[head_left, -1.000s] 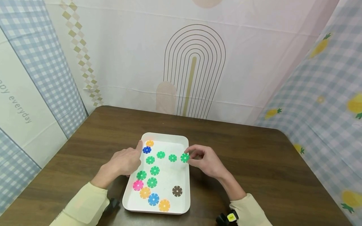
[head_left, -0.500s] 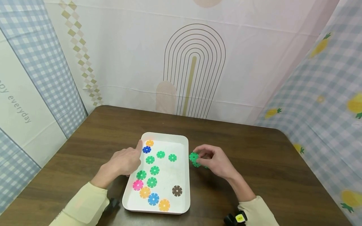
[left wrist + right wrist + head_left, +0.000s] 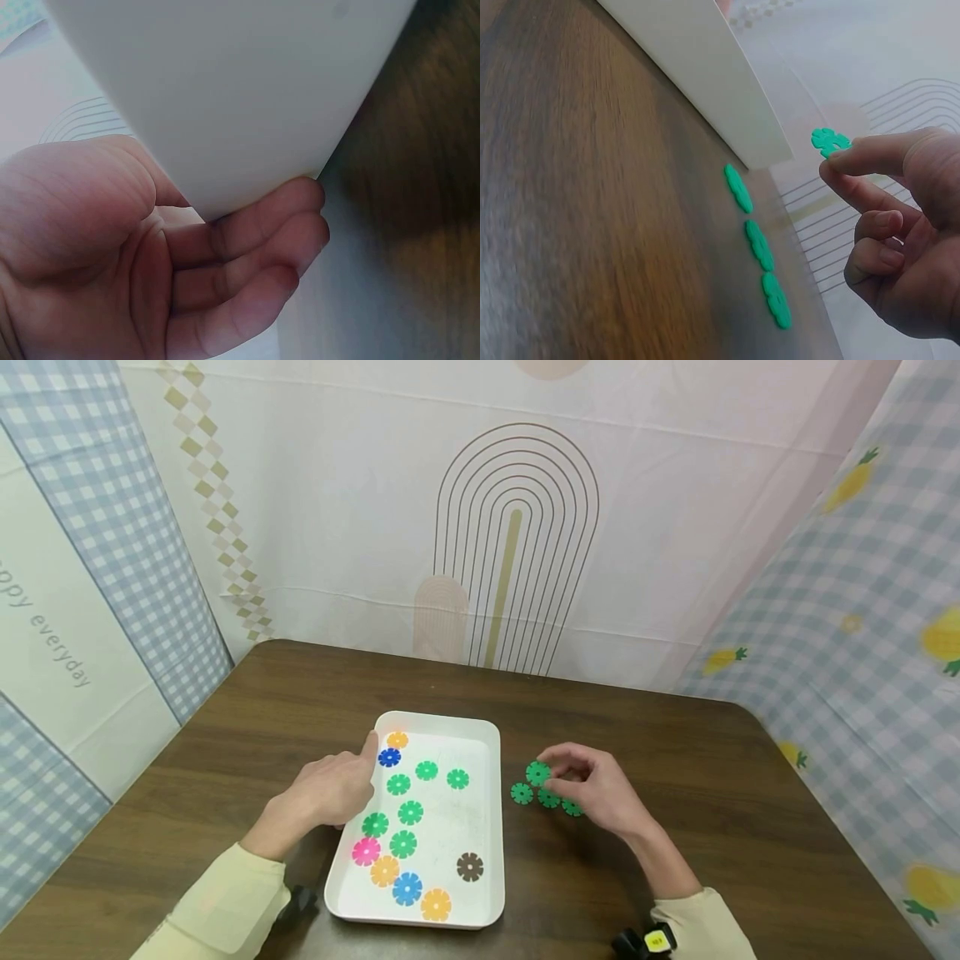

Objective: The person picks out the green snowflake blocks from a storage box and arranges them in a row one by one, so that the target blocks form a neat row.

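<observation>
My left hand [image 3: 330, 789] grips the left wall of a white tray [image 3: 450, 835]. In the left wrist view its fingers curl against the tray's outer side [image 3: 225, 112], with the thumb at the rim. To the right of the tray, my right hand [image 3: 600, 789] pinches a green snowflake disc [image 3: 537, 772] between thumb and index finger. The right wrist view has this disc [image 3: 829, 141] raised off the table. Below it, three green discs lie in a row on the wood: a left one [image 3: 521, 793], a middle one [image 3: 548, 798] and a right one [image 3: 572, 808].
Inside the tray lie several more green discs [image 3: 410, 812], along with a pink [image 3: 366, 852], a brown [image 3: 470, 867], a light blue [image 3: 407, 889], a dark blue [image 3: 389, 757] and a few orange discs [image 3: 436, 905]. Patterned cloths hang behind the dark wooden table [image 3: 675, 752].
My right hand has carried the green disc out from over the tray's right rim to above the table, rightward. The row of discs there has come into sight. My left hand stays put.
</observation>
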A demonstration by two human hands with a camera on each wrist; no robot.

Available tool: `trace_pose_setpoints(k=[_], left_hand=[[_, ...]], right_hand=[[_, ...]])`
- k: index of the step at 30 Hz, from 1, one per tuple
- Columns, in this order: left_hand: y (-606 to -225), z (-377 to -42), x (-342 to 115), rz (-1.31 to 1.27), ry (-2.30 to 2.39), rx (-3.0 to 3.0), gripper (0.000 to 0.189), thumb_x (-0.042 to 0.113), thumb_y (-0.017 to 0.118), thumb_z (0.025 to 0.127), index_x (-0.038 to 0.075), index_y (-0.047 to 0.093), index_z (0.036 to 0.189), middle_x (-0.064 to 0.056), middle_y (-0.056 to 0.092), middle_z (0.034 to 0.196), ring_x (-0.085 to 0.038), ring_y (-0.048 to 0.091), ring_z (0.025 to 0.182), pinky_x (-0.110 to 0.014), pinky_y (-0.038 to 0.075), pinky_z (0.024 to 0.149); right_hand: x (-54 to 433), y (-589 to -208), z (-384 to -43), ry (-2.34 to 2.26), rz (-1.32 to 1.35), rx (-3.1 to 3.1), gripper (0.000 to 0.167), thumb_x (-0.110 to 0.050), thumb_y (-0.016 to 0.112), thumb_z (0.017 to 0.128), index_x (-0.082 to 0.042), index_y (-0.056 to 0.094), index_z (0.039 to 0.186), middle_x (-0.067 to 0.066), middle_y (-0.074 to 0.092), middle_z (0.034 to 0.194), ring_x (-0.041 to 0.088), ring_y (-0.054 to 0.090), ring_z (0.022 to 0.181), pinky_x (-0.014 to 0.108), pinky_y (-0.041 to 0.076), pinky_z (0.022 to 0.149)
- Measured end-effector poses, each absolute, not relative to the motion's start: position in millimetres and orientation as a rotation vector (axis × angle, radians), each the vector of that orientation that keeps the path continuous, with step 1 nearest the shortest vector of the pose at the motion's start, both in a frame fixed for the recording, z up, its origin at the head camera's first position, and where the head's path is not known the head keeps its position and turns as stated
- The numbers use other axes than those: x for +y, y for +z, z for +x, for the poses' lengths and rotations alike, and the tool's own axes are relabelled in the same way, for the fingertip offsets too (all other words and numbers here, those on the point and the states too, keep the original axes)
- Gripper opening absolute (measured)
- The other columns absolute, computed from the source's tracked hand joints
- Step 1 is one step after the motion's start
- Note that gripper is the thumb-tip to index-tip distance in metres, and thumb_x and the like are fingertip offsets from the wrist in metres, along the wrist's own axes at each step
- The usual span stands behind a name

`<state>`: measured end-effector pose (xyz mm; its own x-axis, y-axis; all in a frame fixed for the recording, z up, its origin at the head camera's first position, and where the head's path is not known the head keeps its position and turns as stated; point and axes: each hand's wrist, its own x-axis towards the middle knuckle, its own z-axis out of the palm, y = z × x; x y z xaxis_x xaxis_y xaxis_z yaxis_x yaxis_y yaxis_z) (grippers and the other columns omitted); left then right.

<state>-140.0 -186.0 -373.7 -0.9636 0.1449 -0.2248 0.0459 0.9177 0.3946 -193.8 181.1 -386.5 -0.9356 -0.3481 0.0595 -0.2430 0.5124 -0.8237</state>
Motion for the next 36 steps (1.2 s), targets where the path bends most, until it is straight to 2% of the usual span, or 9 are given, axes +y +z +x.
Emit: trace_pose_setpoints(k=[23, 36], left_hand=[[-372, -139, -186, 0.149, 0.582, 2.827, 0.088, 0.016, 0.065, 0.100, -0.006, 0.011, 0.166, -0.007, 0.056, 0.082, -0.017, 0.056, 0.061, -0.030, 0.045, 0.056], [-372, -141, -186, 0.128, 0.568, 2.814, 0.088, 0.016, 0.066, 0.100, -0.006, 0.011, 0.166, -0.008, 0.056, 0.082, -0.018, 0.056, 0.061, -0.031, 0.045, 0.057]], right_hand=[[222, -395, -193, -1.425, -0.444, 2.654, 0.031, -0.008, 0.078, 0.094, -0.006, 0.070, 0.125, 0.012, 0.074, 0.099, 0.015, 0.059, 0.078, 0.025, 0.049, 0.067], [234, -398, -193, -1.363, -0.417, 2.679, 0.030, -0.010, 0.076, 0.096, -0.007, 0.069, 0.126, 0.011, 0.074, 0.102, 0.017, 0.064, 0.088, 0.028, 0.053, 0.073]])
